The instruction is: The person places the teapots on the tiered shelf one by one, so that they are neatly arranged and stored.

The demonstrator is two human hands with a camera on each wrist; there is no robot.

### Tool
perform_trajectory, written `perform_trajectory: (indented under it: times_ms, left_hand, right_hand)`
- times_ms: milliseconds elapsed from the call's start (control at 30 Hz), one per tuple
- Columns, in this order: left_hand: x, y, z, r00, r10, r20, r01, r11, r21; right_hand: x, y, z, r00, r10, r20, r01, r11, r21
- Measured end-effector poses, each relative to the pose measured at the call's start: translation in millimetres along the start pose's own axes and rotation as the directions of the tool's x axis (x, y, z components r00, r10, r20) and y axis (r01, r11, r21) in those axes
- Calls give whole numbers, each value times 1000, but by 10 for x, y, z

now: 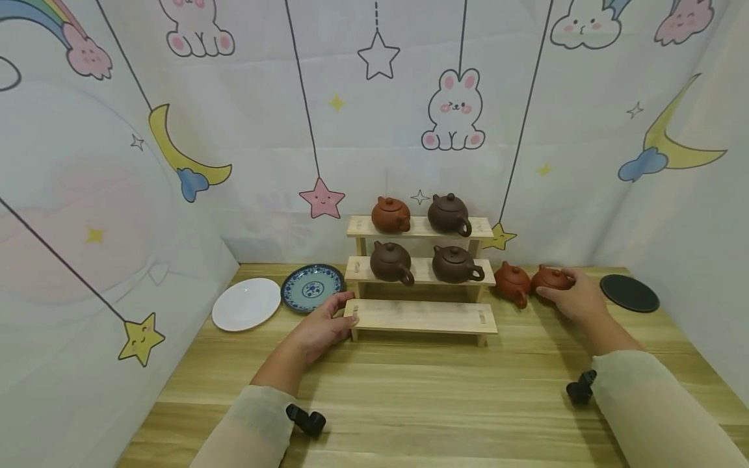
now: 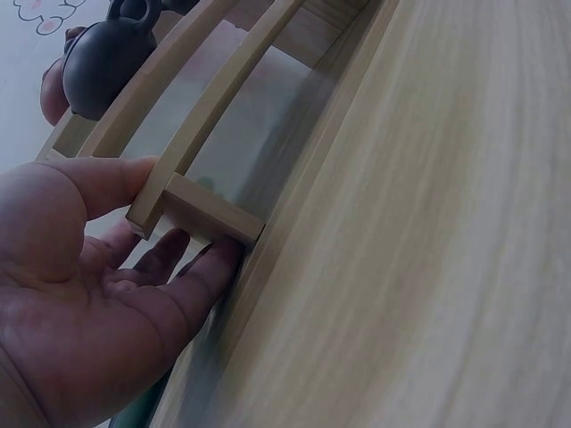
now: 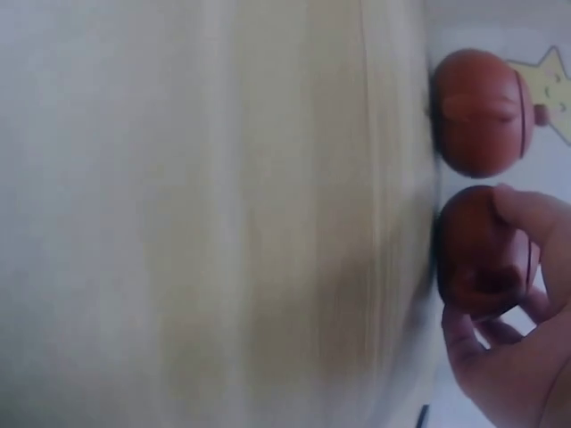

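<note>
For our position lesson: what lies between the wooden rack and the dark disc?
The head view shows one reddish teapot, then a second reddish teapot held by the right hand.

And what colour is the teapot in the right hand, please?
The teapot is reddish-brown, clearest in the head view.
</note>
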State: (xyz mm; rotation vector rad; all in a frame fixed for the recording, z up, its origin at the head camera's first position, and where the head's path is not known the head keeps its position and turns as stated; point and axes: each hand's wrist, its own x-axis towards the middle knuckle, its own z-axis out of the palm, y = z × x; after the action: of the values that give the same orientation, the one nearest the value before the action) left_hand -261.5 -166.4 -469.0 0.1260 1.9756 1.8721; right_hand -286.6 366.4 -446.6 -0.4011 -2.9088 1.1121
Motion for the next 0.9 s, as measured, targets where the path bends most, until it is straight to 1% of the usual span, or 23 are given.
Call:
perform_trajectory:
  times_ms: [133, 233, 333, 467, 567, 733, 900]
  left_hand:
    - [1, -1, 2, 1000, 0, -1, 0, 1000, -2]
    - [-2, 2, 1, 1000, 0, -5, 0, 1000, -4]
    - [-2, 1, -2, 1000, 3, -2, -3, 1000, -5]
    - [0, -1, -1, 1000, 4, 5, -4, 1000, -8]
    - [0, 2, 2, 1000, 4, 4, -4, 1000, -9]
    - [0, 7, 7, 1000, 1, -3, -1, 1000, -5]
    - [-1, 8, 10, 1000, 3, -7, -3, 1000, -6]
  right_hand:
    - [-118, -20, -54, 1000, 13, -26, -12, 1000, 25]
    - [-233, -30, -110, 999, 5, -37, -4, 1000, 28]
    - [-380, -30, -153, 999, -24, -41, 25, 999, 47]
    - [-613, -46, -170, 996, -85, -42, 87, 994, 73]
    - [-773, -84, -155, 993, -117, -28, 119, 990, 81]
    - [-1005, -207, -109, 990, -141, 7, 140, 983, 119]
    - [-1208, -340, -18, 980, -192, 46, 183, 971, 152]
